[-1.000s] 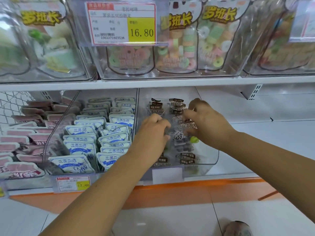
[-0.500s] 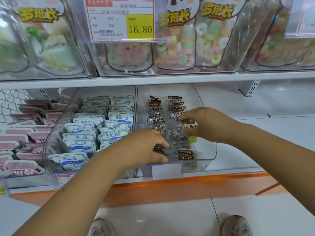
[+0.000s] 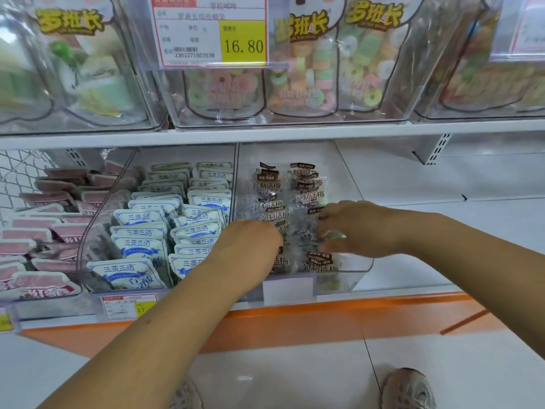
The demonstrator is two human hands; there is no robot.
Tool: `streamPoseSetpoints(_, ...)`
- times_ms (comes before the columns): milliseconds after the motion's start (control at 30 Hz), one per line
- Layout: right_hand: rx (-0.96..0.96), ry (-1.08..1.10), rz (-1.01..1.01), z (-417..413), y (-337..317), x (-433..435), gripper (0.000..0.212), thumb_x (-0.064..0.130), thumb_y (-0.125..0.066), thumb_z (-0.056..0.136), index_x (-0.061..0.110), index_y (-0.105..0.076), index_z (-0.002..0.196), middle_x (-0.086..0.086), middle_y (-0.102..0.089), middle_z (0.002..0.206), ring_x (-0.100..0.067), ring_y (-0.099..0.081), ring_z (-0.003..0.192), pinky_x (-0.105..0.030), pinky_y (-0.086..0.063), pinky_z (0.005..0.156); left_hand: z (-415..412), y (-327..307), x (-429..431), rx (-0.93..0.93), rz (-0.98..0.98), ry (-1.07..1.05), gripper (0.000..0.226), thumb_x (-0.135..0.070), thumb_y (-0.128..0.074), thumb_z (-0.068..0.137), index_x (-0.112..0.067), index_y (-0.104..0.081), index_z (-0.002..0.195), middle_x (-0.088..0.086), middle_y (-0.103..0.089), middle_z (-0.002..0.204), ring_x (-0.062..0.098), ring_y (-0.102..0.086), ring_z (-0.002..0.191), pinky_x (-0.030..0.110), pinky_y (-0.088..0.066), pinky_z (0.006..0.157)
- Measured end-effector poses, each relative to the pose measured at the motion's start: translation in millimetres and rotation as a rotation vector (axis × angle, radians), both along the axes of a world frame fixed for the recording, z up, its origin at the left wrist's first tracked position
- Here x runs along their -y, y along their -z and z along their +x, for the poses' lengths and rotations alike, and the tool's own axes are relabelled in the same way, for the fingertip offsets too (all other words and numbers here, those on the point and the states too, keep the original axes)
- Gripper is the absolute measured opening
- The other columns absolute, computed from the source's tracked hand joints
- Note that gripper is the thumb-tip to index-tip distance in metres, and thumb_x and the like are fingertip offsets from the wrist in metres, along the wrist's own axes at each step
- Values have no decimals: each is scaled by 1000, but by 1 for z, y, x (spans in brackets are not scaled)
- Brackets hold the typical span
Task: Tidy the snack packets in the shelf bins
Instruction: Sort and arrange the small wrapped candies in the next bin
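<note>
Shelf bin [image 3: 364, 268] of 九制话梅 packets [image 3: 267, 185]: left hand [image 3: 250, 246] fingers grip some; right hand [image 3: 359, 228] fingers blurred.

The bare lower shelf [image 3: 457, 231] right of the clear bin [image 3: 365, 267] is open. Plum packets [image 3: 267, 185] fill that bin, the upper shelf [image 3: 295, 129] overhangs it, and the blue-packet bin [image 3: 103, 211] flanks its left.

Left grip [image 3: 250, 246] reaches forward knuckles-up, fingers hidden; right grip [image 3: 356, 228], alongside, has blurred fingertips.
</note>
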State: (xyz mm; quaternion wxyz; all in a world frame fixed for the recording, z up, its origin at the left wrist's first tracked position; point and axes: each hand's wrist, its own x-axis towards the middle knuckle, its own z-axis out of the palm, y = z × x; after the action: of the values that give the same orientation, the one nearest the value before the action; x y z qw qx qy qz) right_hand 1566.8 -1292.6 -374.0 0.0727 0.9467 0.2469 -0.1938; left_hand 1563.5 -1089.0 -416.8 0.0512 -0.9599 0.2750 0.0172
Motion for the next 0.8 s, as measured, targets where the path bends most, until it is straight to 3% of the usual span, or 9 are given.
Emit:
streamPoseSetpoints(67,89,-4,52,5,-1,4,30,37,-44,98,32,-54,126,5,-44,129,-18,-42,122,-34,-37,100,-1,1,0,16,7,9,23,-1,-55,83,-20,-67,86,-3,-63,86,19,-59,75,29,-40,66)
streamPoseSetpoints(167,244,23,151,12,-3,10,32,22,-54,93,32,-56,123,10,-46,126,-15,-45,119,-29,-38,96,0,3,-2,0,-9,47,29,-5,-54,88,-25,-69,102,-6,-66,99,18,-61,87,30,-40,81)
streamPoseSetpoints(300,348,49,288,18,-7,12,27,14,-59,88,30,-64,108,12,-53,113,-12,-48,112,-23,-36,86,-2,-8,-10,-133,-87,68,20,-30,-52,96,-29,-68,105,-10,-64,108,13,-59,96,28,-42,90)
streamPoseSetpoints(400,349,72,478,13,-4,12,21,10,-65,84,29,-70,91,19,-54,92,-8,-55,92,-22,-41,80,-11,-21,-7,-219,-347,-33,38,-48,-61,87,-31,-55,121,-11,-57,120,9,-55,105,30,-44,92)
streamPoseSetpoints(533,227,109,850,-1,0,7,25,5,-73,79,29,-70,74,15,-60,80,-1,-56,76,-10,-39,72,-7,-29,2,-197,-663,-148,71,-45,-71,80,-33,-34,139,-10,-46,138,8,-50,115,24,-40,92)
streamPoseSetpoints(600,236,103,940,-4,5,0,23,4,-74,79,27,-71,75,13,-61,85,0,-56,78,-9,-39,74,-6,-29,7,-230,-732,-162,65,-37,-73,80,-36,-39,136,-10,-55,129,7,-54,100,20,-43,81)
streamPoseSetpoints(700,333,132,871,-6,6,6,19,14,-73,82,32,-73,89,12,-54,114,7,-51,98,-6,-36,86,-5,-28,11,-165,-780,-224,32,-30,-70,85,-38,-48,106,-15,-60,99,10,-60,74,23,-46,64)
streamPoseSetpoints(800,348,95,638,-7,-8,22,15,17,-71,83,30,-74,89,14,-58,98,8,-53,78,-12,-41,76,-4,-26,8,-105,-767,-267,26,-25,-69,86,-34,-48,98,-22,-44,78,0,-46,56,13,-29,50)
